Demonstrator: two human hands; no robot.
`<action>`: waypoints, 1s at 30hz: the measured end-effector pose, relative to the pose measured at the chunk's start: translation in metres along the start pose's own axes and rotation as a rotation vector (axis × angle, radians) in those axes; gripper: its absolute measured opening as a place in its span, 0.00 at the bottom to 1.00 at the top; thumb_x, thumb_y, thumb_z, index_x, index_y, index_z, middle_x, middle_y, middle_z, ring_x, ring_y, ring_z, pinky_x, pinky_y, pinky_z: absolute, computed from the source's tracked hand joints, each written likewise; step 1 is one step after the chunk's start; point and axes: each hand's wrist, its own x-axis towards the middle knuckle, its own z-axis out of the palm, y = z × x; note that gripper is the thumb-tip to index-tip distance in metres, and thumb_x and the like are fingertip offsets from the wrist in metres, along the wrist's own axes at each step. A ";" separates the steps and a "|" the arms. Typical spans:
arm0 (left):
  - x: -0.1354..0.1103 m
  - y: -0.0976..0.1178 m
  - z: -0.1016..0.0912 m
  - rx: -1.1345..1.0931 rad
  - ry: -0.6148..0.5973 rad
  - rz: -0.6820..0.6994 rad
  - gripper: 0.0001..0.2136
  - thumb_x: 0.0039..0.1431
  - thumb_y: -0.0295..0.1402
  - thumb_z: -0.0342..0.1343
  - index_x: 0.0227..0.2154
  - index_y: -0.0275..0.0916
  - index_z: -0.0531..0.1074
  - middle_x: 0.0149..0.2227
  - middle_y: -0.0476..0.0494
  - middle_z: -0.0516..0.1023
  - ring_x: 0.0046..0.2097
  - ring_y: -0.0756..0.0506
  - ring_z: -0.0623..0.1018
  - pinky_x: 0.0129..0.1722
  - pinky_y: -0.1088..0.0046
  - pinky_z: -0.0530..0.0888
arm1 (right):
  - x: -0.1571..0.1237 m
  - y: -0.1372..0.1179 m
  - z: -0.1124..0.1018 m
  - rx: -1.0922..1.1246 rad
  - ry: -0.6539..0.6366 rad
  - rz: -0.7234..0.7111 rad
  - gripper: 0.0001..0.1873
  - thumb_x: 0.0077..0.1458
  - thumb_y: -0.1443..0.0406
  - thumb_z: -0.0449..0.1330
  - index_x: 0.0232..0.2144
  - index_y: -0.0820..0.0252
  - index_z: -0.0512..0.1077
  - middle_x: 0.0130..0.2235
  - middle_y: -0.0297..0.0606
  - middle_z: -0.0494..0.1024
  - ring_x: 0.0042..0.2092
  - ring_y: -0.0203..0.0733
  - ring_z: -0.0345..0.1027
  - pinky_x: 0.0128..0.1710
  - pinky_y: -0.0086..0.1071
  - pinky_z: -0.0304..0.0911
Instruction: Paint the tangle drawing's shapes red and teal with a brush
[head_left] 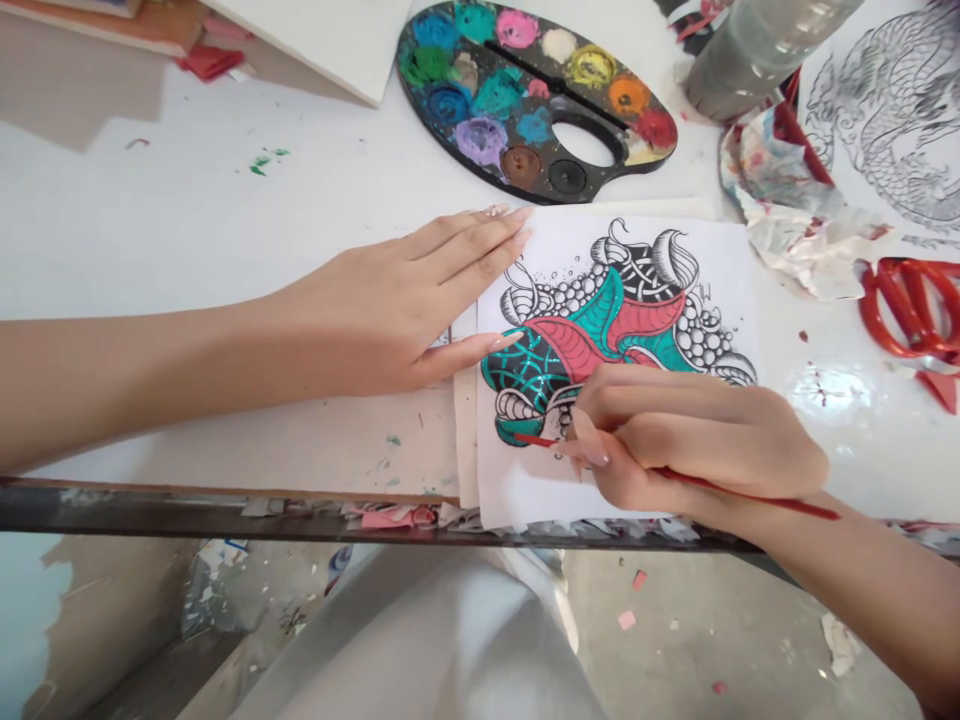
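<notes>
Right hand point(697, 440): fingers pinch a red paintbrush point(742, 490), tip on the drawing sheet point(615, 330) at the table point(187, 230) front edge. Left hand point(390, 310): fingers flat, held together, pressing the sheet's left edge. Paint palette point(525, 90) behind.

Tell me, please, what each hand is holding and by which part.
The right hand pinches a red brush low on its handle, near the painting tip. The left hand holds nothing; it lies flat, fingertips on the left edge of the drawing.
</notes>
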 end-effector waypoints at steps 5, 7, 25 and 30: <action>0.000 0.001 0.000 -0.005 -0.003 -0.014 0.39 0.81 0.56 0.42 0.86 0.41 0.48 0.88 0.38 0.50 0.87 0.31 0.54 0.87 0.45 0.57 | -0.001 0.001 -0.001 -0.011 -0.037 0.019 0.24 0.76 0.78 0.55 0.31 0.52 0.54 0.31 0.32 0.65 0.33 0.36 0.62 0.33 0.33 0.61; 0.000 0.001 0.000 -0.009 0.000 -0.012 0.39 0.81 0.56 0.43 0.86 0.41 0.48 0.88 0.38 0.50 0.87 0.30 0.54 0.87 0.45 0.56 | -0.001 0.001 0.000 -0.008 -0.017 0.020 0.24 0.76 0.78 0.56 0.31 0.51 0.53 0.30 0.31 0.64 0.33 0.36 0.61 0.32 0.33 0.61; 0.002 0.009 -0.004 0.075 -0.041 -0.037 0.39 0.83 0.54 0.39 0.84 0.31 0.51 0.87 0.34 0.49 0.87 0.32 0.54 0.86 0.47 0.60 | 0.000 -0.001 -0.003 0.020 0.005 0.035 0.25 0.72 0.82 0.54 0.33 0.51 0.50 0.31 0.31 0.63 0.32 0.36 0.60 0.33 0.36 0.60; 0.001 0.004 -0.002 0.035 -0.015 -0.028 0.39 0.81 0.55 0.41 0.85 0.38 0.51 0.87 0.38 0.50 0.87 0.33 0.54 0.87 0.47 0.60 | 0.000 0.001 -0.004 0.015 -0.011 0.021 0.24 0.73 0.81 0.54 0.33 0.51 0.50 0.30 0.30 0.64 0.32 0.35 0.62 0.33 0.35 0.61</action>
